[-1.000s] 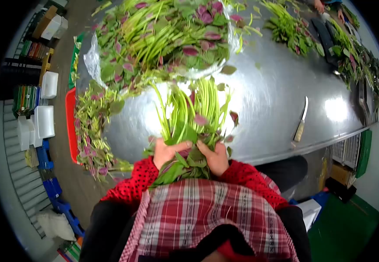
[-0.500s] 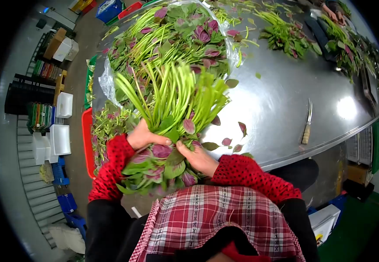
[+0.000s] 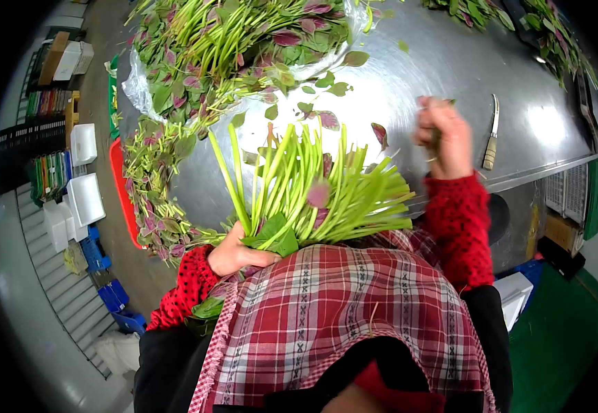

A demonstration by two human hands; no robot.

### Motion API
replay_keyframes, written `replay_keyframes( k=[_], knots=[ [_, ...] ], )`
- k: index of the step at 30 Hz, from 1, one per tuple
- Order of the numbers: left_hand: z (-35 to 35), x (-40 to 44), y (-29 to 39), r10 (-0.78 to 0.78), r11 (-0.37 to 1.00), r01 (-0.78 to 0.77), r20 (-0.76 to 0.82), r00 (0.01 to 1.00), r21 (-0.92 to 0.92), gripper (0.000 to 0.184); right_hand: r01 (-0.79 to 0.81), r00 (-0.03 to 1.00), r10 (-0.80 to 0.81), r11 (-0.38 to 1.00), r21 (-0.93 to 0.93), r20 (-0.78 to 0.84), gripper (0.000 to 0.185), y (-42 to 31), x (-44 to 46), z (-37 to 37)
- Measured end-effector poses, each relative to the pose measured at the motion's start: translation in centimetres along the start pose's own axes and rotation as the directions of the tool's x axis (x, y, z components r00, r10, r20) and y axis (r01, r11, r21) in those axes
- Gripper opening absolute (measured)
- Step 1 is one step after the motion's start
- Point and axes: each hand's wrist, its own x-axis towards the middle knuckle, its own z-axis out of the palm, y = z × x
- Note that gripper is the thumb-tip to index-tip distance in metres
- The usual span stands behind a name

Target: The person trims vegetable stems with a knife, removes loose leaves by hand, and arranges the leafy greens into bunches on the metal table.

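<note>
My left hand (image 3: 237, 252) is closed round a bunch of leafy amaranth greens (image 3: 292, 186), held against the checked apron. Its pale green stems fan upward and to the right; most of its leaves are hidden below. My right hand (image 3: 445, 134) is raised over the metal table to the right of the bunch, fingers curled and smeared by motion. Something small and dark green shows at the fingers, too blurred to name. To the right of that hand lies a knife (image 3: 491, 146) with a light handle.
A large heap of amaranth (image 3: 244, 48) lies on clear plastic (image 3: 139, 86) at the back left. Trimmings (image 3: 151, 186) run along the left edge above a red crate (image 3: 125, 199). Loose leaves are scattered over the metal table (image 3: 395, 89). More greens (image 3: 550, 34) lie at the far right.
My right hand has let go of the bunch and moved right, over the table. My left hand still holds the bunch, now closer to the apron, with its stems tilted further right. The view has shifted.
</note>
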Motion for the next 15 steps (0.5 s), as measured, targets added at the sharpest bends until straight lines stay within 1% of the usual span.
replay_keyframes(
  k=[1, 2, 3, 4, 5, 6, 7, 8, 9, 11, 12, 13, 14, 15],
  knots=[
    [0.4, -0.2, 0.3, 0.011, 1.000, -0.011, -0.022, 1.000, -0.005, 0.045, 0.085, 0.996, -0.081, 0.979, -0.183, 0.033, 0.021, -2.5, -1.1, 0.6],
    [0.8, -0.5, 0.9, -0.035, 0.999, 0.033, -0.059, 0.998, -0.031, 0.046, 0.117, 0.983, -0.043, 0.901, -0.418, 0.181, 0.023, -3.8, -2.8, 1.6],
    [1.0, -0.5, 0.9, -0.036, 0.999, 0.034, -0.062, 0.997, -0.032, 0.046, 0.179, 0.951, 0.027, 0.765, -0.619, 0.308, 0.025, -4.1, -4.7, 3.0],
    [1.2, -0.6, 0.9, -0.013, 0.999, 0.011, -0.071, 0.997, -0.034, 0.047, 0.393, 0.880, -0.006, 0.572, -0.720, 0.475, 0.028, -2.5, -6.7, 4.5],
    [1.3, -0.5, 0.9, 0.011, 0.999, -0.014, -0.076, 0.997, -0.032, 0.047, 0.501, 0.811, 0.061, 0.441, -0.745, 0.582, 0.032, -0.7, -7.2, 5.3],
    [1.6, -0.3, 0.5, 0.087, 0.996, -0.089, -0.096, 0.992, -0.025, 0.048, 0.616, 0.726, 0.126, 0.317, -0.721, 0.676, 0.037, 1.2, -7.6, 6.2],
    [1.8, -0.3, 0.0, 0.162, 0.986, -0.165, -0.120, 0.980, -0.018, 0.049, 0.647, 0.656, 0.246, 0.302, -0.700, 0.713, 0.045, 2.8, -7.3, 6.3],
    [1.7, -0.4, -0.1, 0.187, 0.982, -0.183, -0.122, 0.975, 0.046, 0.052, 0.569, 0.644, 0.150, 0.561, -0.601, 0.750, 0.033, 3.6, -6.0, 6.0],
    [1.5, -0.7, -0.3, 0.187, 0.982, -0.183, -0.134, 0.973, 0.043, 0.052, 0.253, 0.729, 0.158, 0.842, -0.477, 0.666, 0.018, 3.7, -4.9, 5.3],
    [1.2, -1.2, -0.9, 0.098, 0.995, -0.096, -0.126, 0.987, 0.028, 0.055, 0.140, 0.829, 0.103, 0.913, -0.382, 0.549, 0.008, 0.2, -3.6, 4.8],
    [1.2, -1.2, -1.1, 0.129, 0.991, -0.124, -0.122, 0.984, 0.043, 0.054, 0.098, 0.833, 0.124, 0.926, -0.364, 0.539, 0.011, -0.7, -4.1, 5.1],
    [1.5, -1.2, -0.9, 0.127, 0.992, -0.122, -0.121, 0.984, 0.045, 0.054, 0.096, 0.834, 0.123, 0.927, -0.362, 0.538, 0.011, -0.7, -4.7, 5.4],
    [1.8, -1.1, -0.6, 0.125, 0.992, -0.124, -0.130, 0.984, 0.014, 0.053, 0.345, 0.736, 0.140, 0.764, -0.545, 0.662, 0.014, -0.6, -5.5, 5.9],
    [2.0, -1.0, -0.4, 0.126, 0.991, -0.129, -0.137, 0.982, -0.017, 0.051, 0.584, 0.625, 0.205, 0.518, -0.625, 0.753, 0.017, -0.4, -6.2, 6.4]
  ],
)
